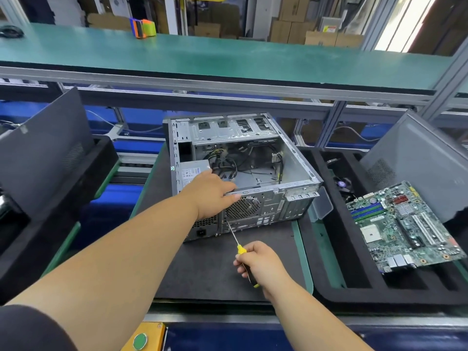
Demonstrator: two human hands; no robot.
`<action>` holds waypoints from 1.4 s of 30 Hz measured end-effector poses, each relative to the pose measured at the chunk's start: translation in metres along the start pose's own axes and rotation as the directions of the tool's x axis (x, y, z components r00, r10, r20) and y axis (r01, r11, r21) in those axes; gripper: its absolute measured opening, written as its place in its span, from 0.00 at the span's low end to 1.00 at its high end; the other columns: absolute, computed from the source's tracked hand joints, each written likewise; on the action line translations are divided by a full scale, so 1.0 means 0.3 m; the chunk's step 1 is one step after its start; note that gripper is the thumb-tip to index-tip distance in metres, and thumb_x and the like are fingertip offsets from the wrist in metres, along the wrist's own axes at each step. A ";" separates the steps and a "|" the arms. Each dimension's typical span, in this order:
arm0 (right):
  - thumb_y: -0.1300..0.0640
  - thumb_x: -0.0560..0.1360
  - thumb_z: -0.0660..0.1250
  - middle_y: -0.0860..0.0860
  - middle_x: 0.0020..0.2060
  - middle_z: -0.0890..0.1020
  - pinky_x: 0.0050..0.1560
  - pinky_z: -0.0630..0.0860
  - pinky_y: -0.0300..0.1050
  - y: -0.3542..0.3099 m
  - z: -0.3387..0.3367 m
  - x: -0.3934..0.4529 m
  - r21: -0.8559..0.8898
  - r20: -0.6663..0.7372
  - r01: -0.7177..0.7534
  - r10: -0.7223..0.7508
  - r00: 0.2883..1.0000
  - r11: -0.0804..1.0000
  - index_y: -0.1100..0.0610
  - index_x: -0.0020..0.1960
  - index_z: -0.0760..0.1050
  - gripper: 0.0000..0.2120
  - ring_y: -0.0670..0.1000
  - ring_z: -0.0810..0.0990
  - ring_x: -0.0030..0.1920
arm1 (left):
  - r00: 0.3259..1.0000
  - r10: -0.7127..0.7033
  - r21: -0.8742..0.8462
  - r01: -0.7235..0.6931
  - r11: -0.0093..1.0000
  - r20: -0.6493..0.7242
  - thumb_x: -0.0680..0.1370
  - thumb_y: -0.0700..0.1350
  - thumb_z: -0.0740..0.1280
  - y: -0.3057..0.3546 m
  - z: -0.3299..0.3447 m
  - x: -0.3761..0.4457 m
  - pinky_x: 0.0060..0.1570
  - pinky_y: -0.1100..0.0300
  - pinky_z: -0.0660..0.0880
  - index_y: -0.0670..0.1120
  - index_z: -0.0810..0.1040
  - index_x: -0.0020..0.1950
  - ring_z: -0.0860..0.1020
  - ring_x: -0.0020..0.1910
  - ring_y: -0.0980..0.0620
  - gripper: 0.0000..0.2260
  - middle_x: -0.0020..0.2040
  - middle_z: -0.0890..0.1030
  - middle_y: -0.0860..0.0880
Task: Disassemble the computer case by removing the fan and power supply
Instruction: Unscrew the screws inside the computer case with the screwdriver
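An open grey computer case (296, 171) lies on its side on a dark mat, rear panel facing me. The fan (243, 206) sits behind a round grille in that rear panel. The power supply (189, 173), a grey box with a white label, fills the case's near left corner, with black cables beside it. My left hand (212, 192) grips the rear panel's top edge just above the fan, thumb along the rim. My right hand (258, 262) holds a yellow and black screwdriver (236, 240). Its tip touches the rear panel below the fan's lower left corner.
A green motherboard (402, 224) leans in a black foam tray (329, 287) on the right, with a grey side panel (417, 160) behind it. Another dark panel (48, 148) stands in a foam tray on the left. A green shelf (202, 54) runs overhead.
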State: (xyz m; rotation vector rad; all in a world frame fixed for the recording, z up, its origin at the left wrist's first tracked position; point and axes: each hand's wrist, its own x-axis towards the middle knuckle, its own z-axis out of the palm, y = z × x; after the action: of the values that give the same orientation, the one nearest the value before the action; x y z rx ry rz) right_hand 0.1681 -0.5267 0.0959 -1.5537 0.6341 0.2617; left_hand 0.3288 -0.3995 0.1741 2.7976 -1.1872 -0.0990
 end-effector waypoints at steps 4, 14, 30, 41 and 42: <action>0.65 0.76 0.64 0.53 0.35 0.83 0.33 0.75 0.39 -0.001 0.007 0.007 0.002 0.011 -0.006 0.006 1.000 1.000 0.61 0.49 0.73 0.02 0.47 0.77 0.31 | 0.999 0.015 -0.017 -0.016 1.000 -0.029 0.82 0.59 0.52 0.002 0.001 -0.002 0.49 0.57 0.56 0.54 0.73 0.53 0.63 0.45 0.50 0.14 0.35 0.64 0.55; 0.65 0.77 0.65 0.54 0.38 0.84 0.35 0.76 0.39 -0.001 0.008 0.010 -0.005 0.020 -0.022 0.023 1.000 1.000 0.61 0.50 0.74 0.03 0.48 0.78 0.33 | 1.000 -0.011 -0.036 0.010 0.999 -0.015 0.82 0.59 0.52 0.007 -0.004 -0.002 0.53 0.56 0.57 0.52 0.75 0.57 0.64 0.46 0.50 0.17 0.37 0.67 0.53; 0.64 0.78 0.65 0.56 0.39 0.84 0.36 0.77 0.39 -0.010 0.000 -0.004 0.002 0.016 -0.022 0.022 1.000 1.000 0.62 0.52 0.75 0.03 0.47 0.78 0.34 | 1.000 -0.030 -0.048 0.030 0.998 0.001 0.82 0.59 0.52 0.012 -0.011 -0.008 0.62 0.54 0.60 0.56 0.69 0.50 0.64 0.47 0.50 0.11 0.36 0.65 0.56; 0.62 0.79 0.64 0.56 0.41 0.85 0.38 0.78 0.40 -0.004 -0.006 0.001 0.016 0.034 -0.044 0.044 0.998 0.999 0.60 0.52 0.77 0.04 0.48 0.79 0.35 | 1.000 -0.013 -0.044 0.013 0.999 -0.017 0.83 0.59 0.52 0.009 -0.010 -0.010 0.58 0.55 0.59 0.56 0.65 0.47 0.65 0.46 0.49 0.10 0.36 0.67 0.54; 0.62 0.79 0.64 0.56 0.41 0.85 0.38 0.78 0.40 -0.002 -0.004 0.002 0.016 0.036 -0.046 0.046 0.998 0.999 0.60 0.52 0.77 0.04 0.48 0.79 0.35 | 1.000 -0.012 -0.043 0.011 0.999 -0.019 0.83 0.59 0.52 0.007 -0.008 -0.010 0.57 0.55 0.59 0.56 0.66 0.47 0.65 0.46 0.49 0.10 0.36 0.67 0.53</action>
State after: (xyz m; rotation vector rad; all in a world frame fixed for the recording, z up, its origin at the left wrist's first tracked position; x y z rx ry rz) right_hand 0.1686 -0.5280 0.0963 -1.5160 0.6432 0.3170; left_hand 0.3254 -0.3985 0.1768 2.7621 -1.1506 -0.0977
